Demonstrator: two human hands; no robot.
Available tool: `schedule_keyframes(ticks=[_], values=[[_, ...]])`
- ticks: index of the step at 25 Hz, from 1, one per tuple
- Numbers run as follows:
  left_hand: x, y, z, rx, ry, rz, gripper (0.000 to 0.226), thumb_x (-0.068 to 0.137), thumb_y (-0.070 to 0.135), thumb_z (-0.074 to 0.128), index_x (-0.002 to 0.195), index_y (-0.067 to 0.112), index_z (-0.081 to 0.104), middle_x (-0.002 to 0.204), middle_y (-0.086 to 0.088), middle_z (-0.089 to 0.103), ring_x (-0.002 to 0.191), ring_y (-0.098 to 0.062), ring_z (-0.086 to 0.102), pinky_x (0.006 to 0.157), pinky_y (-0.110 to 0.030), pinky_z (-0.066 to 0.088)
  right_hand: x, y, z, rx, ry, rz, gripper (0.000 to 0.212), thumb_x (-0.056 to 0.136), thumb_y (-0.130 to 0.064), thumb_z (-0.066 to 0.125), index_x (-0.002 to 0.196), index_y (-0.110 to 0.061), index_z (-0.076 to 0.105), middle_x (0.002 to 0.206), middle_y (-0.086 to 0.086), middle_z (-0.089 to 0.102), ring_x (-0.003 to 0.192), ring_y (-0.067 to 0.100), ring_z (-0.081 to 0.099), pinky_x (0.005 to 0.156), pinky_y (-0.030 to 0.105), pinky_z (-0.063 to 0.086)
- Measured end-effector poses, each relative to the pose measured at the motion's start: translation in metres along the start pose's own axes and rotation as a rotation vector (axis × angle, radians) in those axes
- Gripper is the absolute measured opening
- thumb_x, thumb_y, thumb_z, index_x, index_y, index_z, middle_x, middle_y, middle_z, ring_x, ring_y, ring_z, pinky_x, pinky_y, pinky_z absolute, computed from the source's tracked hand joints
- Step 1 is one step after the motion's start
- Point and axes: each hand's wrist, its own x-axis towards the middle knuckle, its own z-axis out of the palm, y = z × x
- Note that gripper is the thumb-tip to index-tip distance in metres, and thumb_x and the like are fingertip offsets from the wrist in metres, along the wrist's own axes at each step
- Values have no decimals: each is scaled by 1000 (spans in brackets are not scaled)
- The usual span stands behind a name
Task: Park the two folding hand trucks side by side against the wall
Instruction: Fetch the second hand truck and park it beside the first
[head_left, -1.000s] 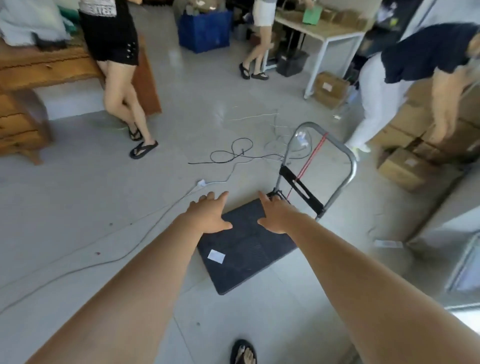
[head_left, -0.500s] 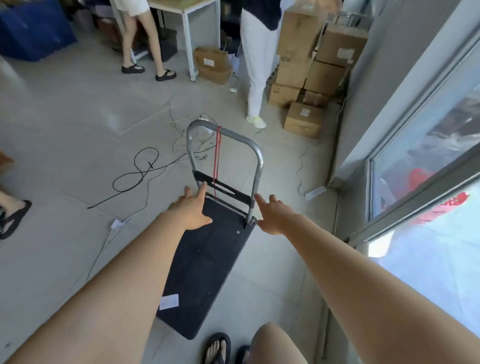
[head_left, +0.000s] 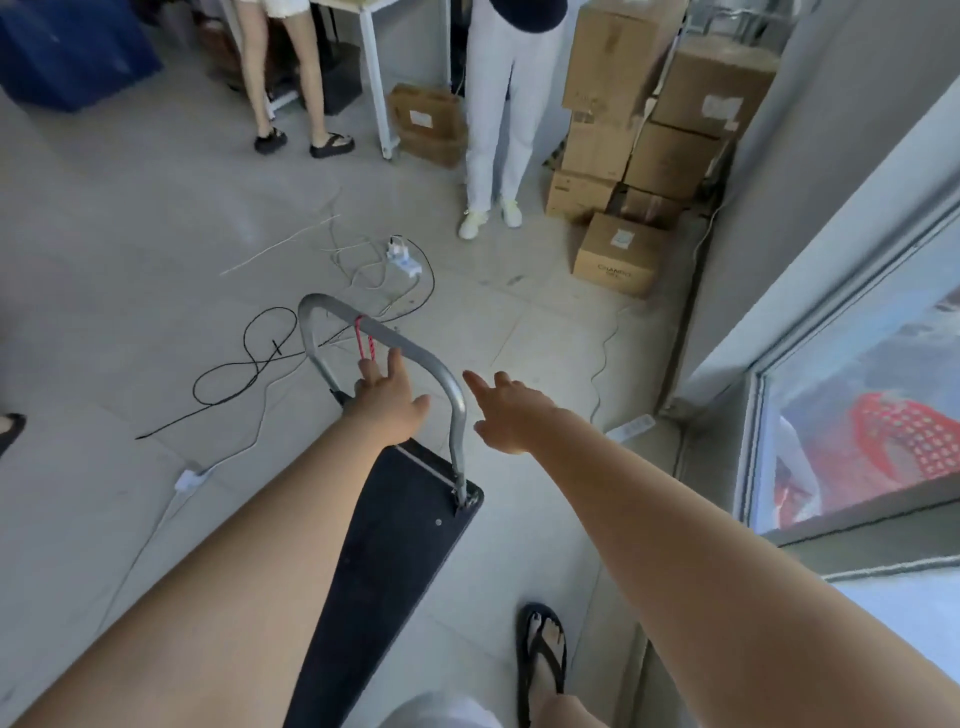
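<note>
Hand truck (head_left: 395, 545) stands on the floor, just left of the window wall (head_left: 810, 208), handle (head_left: 415, 358) raised. Left hand (head_left: 387, 402) open, fingers at the bar; right hand (head_left: 511, 413) spread, just right of the handle, empty. Rigid steel, likely rolls easily; grip the top bar.

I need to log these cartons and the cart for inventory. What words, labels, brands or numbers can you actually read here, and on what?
"CHANGYU", roughly, faint print on the front of the lowest cardboard box; the letters are blurred, so this reading is uncertain.
White labels on the stacked boxes: too blurred to read.
White label on the box under the table: too small to read.
Hand truck: no readable text shows.
</note>
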Motion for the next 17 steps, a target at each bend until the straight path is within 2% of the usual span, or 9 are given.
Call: schedule_keyframes(ticks=[3,6,8,11,14,17], values=[[32,27,1,-61,48,-108,78,97,40,45,153,13,-1,153,-26,12,137,-43,30,108,-52,38,39,32,-30,-69,-46,-110,73,97,-19,47,154,-26,4,148,19,32,128,38,44,94,44,44],[52,41,9,-181,102,-207,72,96,37,50,149,9,12,145,-26,27,129,-44,40,101,-51,43,81,45,-55,-115,-60,-211,74,97,-20,47,155,-24,2,146,20,33,127,38,45,95,44,45],[68,43,16,-238,138,-295,77,94,36,55,149,6,10,142,-27,30,127,-45,42,100,-51,44,114,44,-65,-144,-88,-300,73,97,-25,48,155,-22,3,145,21,35,127,38,46,96,46,45],[102,37,15,-201,244,-409,92,91,38,59,152,6,-1,140,-23,35,126,-41,45,96,-50,47,166,25,-78,-171,-140,-438,72,97,-34,49,154,-19,8,144,22,36,129,40,44,99,48,44],[138,23,10,-206,278,-506,85,88,42,60,149,9,11,135,-18,36,125,-38,46,96,-51,47,223,-5,-91,-244,-175,-605,75,93,-35,55,153,-19,13,141,20,38,128,37,44,96,45,43],[158,12,7,-408,223,-656,71,82,35,59,139,13,24,125,-14,38,121,-38,46,94,-51,48,271,-38,-95,-374,-217,-791,69,87,-31,60,146,-18,27,130,17,44,120,36,49,86,41,43]])
